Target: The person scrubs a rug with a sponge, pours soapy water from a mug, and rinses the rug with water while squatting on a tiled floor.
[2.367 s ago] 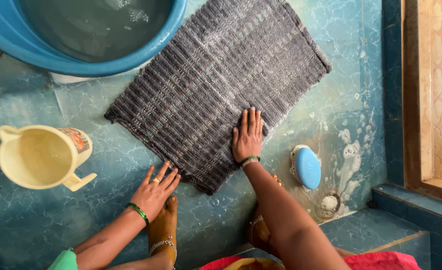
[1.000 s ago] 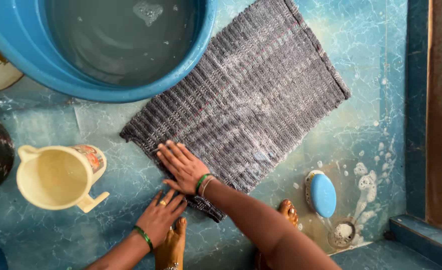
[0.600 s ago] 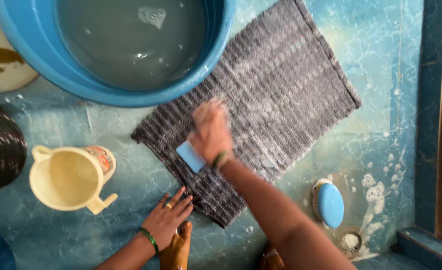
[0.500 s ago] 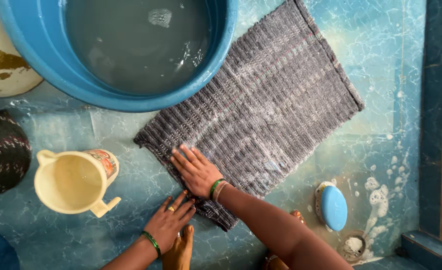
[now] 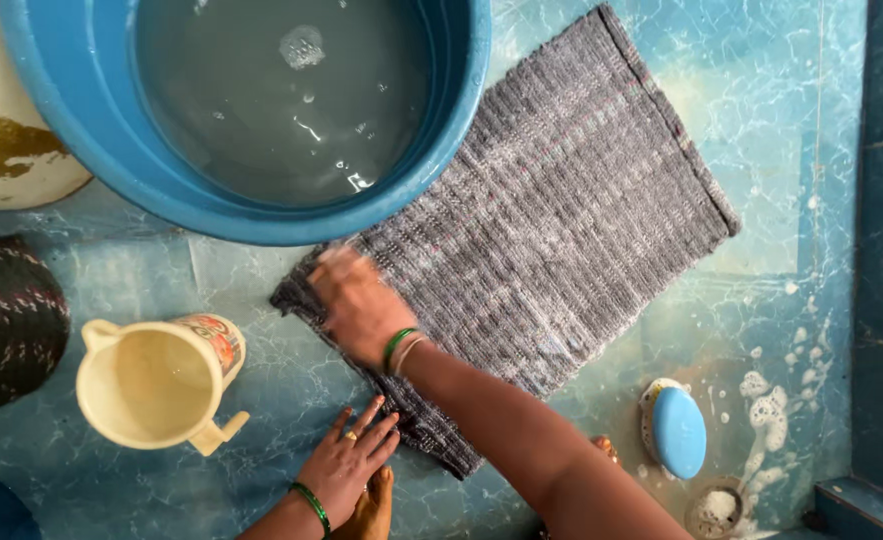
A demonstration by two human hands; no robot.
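Note:
A grey ribbed mat (image 5: 561, 230) lies wet and soapy on the blue marbled floor (image 5: 261, 300). My right hand (image 5: 356, 300), blurred with motion, presses down on the mat's left corner close to the tub. The palm hides whatever is under it; a small blue soap bar showed there a moment ago. My left hand (image 5: 351, 460) rests flat with fingers spread on the floor, its fingertips touching the mat's near edge. Both wrists wear green bangles.
A big blue tub (image 5: 441, 130) of water overlaps the mat's far left edge. A cream jug (image 5: 156, 385) stands left of my hands. A blue oval object on a white dish (image 5: 678, 432) and a foamy drain (image 5: 716, 508) sit right. A blue ledge (image 5: 876, 250) borders the right.
My right hand has been rubbing back and forth over the mat's left part, a blue bar showing briefly under it; it now sits farther up-left. The left hand stays planted.

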